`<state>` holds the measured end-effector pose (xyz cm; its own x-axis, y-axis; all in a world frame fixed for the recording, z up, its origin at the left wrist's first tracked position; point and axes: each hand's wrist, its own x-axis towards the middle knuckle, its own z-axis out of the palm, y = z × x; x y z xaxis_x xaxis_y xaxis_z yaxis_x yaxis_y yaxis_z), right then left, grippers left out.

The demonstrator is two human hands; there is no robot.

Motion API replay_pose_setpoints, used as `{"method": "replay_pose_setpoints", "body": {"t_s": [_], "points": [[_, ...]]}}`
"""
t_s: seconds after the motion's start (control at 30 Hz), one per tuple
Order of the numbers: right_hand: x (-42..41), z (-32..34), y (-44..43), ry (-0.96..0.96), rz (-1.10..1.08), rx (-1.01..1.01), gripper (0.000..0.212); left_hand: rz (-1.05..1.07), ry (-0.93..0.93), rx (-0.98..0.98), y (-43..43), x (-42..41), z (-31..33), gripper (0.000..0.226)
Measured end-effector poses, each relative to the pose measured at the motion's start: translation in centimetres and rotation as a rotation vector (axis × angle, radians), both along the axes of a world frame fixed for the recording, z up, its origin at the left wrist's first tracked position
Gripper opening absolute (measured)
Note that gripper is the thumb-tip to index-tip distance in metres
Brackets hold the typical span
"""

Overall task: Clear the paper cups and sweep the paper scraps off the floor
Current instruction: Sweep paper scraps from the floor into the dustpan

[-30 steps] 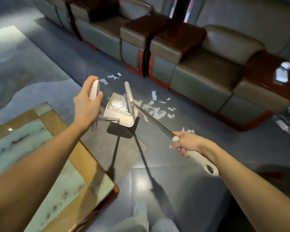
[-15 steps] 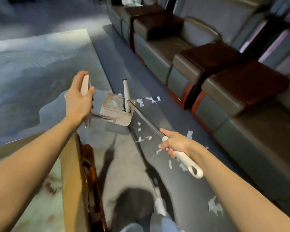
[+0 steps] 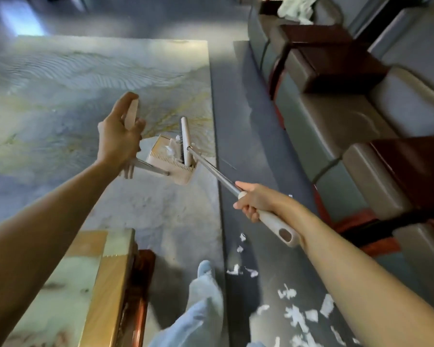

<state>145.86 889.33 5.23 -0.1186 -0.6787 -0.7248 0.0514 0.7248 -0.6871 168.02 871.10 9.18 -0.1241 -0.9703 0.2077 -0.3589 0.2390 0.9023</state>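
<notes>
On inspection, no legible text, label, brand, number or sign was found on the dustpan (image 3: 169,162), the broom (image 3: 214,169), the paper scraps (image 3: 296,314), the counter (image 3: 95,284) or the armchairs (image 3: 336,116), the view being blurred in places.

Ref: dustpan (image 3: 171,169) — paper bits (image 3: 169,150) in it, broom (image 3: 185,139) at its right edge; sofas (image 3: 336,121) right; table (image 3: 85,284) nearer-left; floor scraps (image 3: 296,314) nearer-right
</notes>
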Motion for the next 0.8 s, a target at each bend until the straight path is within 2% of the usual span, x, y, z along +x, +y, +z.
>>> {"method": "replay_pose_setpoints", "body": {"t_s": [0.37, 0.53, 0.8], "points": [[-8.1, 0.0, -34.8, -0.059, 0.145, 0.032, 0.075, 0.166, 0.035, 0.087, -31.5, -6.1, -1.2, 0.044], [-12.3, -1.3, -54.1, -0.083, 0.234, 0.047, 0.075, 0.232, 0.019, 0.094, -48.4, -9.2, -3.1, 0.048], [-15.7, 0.3, -83.6, -0.014, 0.439, 0.064, 0.078, 0.456, 0.047, 0.085, -71.5, -11.2, -0.8, 0.05]]}}
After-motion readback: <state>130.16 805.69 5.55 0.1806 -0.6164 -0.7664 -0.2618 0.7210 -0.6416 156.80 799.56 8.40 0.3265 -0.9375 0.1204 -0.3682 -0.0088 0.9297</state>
